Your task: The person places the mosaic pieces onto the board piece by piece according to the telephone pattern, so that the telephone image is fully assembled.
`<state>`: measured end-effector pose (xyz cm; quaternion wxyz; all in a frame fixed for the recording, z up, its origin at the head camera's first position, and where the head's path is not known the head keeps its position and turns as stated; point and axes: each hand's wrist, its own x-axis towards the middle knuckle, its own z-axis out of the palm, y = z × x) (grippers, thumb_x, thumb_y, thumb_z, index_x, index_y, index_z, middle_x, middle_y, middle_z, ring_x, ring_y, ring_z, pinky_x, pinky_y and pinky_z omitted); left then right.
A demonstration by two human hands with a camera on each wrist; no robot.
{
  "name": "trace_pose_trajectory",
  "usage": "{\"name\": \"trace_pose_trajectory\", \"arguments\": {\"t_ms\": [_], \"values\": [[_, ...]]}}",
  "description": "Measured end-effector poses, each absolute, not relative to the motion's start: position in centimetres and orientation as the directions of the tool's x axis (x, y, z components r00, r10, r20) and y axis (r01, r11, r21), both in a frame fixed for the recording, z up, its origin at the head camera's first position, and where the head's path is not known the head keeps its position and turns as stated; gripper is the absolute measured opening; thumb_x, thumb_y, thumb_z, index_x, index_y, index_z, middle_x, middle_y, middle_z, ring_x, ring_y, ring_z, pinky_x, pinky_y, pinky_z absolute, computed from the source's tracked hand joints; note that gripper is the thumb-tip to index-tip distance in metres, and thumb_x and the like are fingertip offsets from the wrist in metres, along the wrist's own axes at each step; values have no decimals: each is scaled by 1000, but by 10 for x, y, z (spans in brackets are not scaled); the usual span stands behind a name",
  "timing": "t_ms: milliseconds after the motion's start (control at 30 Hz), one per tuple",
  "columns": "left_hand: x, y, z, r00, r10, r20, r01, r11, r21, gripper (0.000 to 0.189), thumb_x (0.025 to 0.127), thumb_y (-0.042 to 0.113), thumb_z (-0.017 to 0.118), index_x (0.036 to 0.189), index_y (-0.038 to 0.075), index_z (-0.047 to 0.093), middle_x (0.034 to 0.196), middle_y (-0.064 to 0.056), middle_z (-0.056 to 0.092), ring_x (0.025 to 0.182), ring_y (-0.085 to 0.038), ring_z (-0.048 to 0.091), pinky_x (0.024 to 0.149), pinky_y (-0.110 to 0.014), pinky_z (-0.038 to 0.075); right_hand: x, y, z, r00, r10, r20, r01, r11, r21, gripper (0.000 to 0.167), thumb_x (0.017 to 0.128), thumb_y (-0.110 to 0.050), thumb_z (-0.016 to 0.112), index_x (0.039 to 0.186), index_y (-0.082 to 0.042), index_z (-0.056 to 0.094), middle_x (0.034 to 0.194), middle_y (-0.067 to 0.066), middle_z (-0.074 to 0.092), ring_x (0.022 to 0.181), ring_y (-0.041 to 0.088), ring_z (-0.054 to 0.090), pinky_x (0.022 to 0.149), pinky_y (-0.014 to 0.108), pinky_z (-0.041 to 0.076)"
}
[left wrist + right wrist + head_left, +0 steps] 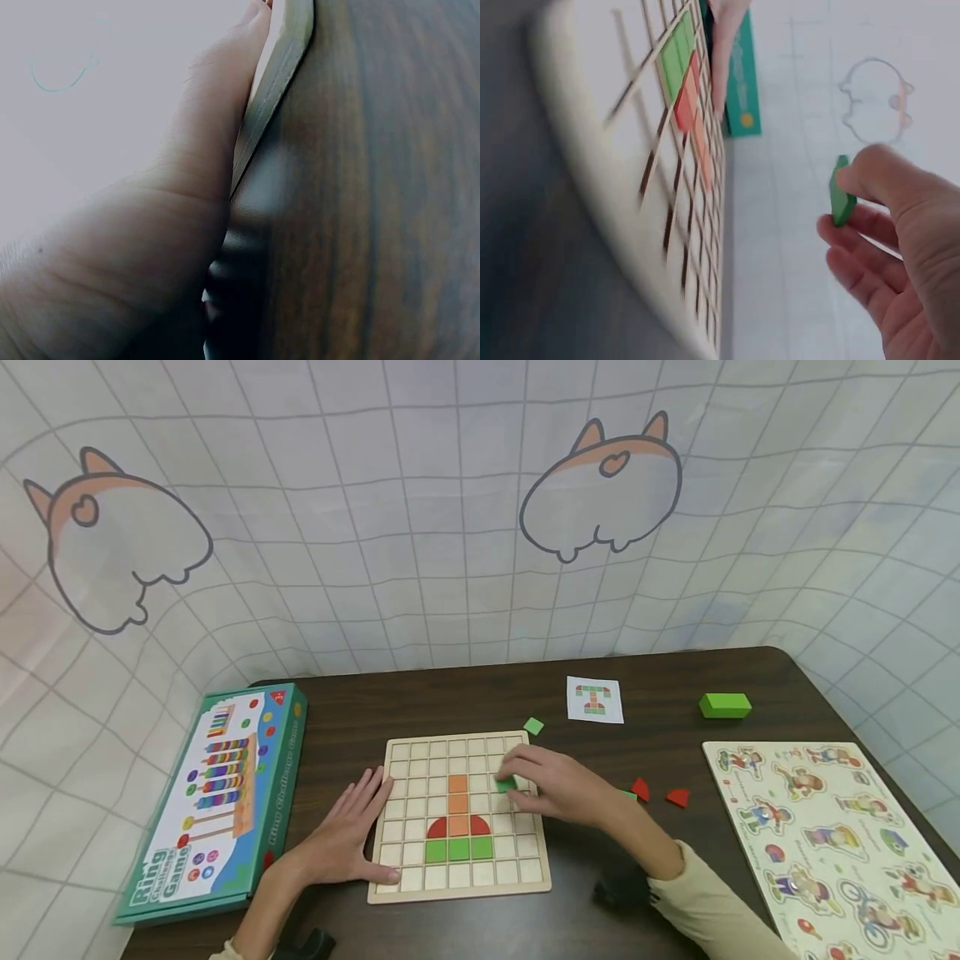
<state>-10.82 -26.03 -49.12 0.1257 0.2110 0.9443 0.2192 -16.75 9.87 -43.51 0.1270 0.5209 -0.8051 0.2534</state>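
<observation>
A wooden grid board [411, 881] lies on the table. In it, orange squares [457, 803] stand in a column between two red quarter-round pieces [477, 825], above a row of three green squares [459, 849]. My left hand [341, 835] rests along the board's left edge, fingers spread, the thumb on its lower left corner; the left wrist view shows the thumb side against the edge. With thumb and fingertips, my right hand [558, 785] pinches a green square tile [841, 195] over the board's right part. The right wrist view has this tile raised off the board.
A loose green tile [533, 726] lies at the board's upper right corner, near a pattern card [595, 700]. Red pieces [678, 797] lie beyond the right forearm. A green block [725, 706] and picture puzzle board [832, 839] are right; a game box [217, 793] is left.
</observation>
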Motion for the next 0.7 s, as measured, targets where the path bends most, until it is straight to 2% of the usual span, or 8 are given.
{"name": "trace_pose_trajectory", "arguments": {"t_ms": [167,367,700], "values": [[-108,-261,-492,-877,459,-142,350,813,464,127,68,72,71,157,8,7,165,-15,-1,152,-37,1,117,-61,9,-195,36,-445,-451,-812,370,-883,347,-316,15,88,-14,71,102,-9,71,109,4,65,99,15,62,84,23,53],[-107,-263,-491,-872,463,-157,343,809,478,127,68,70,72,157,8,6,165,-15,-2,152,-37,0,117,-60,8,-215,2,-460,-520,-837,171,-828,445,-341,17,93,-18,64,104,-7,73,110,6,65,99,17,63,86,25,53],[-109,-263,-491,-877,451,-168,333,820,465,128,67,71,72,157,9,6,165,-14,-2,152,-37,0,118,-60,8,-217,-7,-464,-524,-841,135,-815,449,-366,18,95,-17,62,107,-7,71,114,8,66,107,21,63,93,30,51]]}}
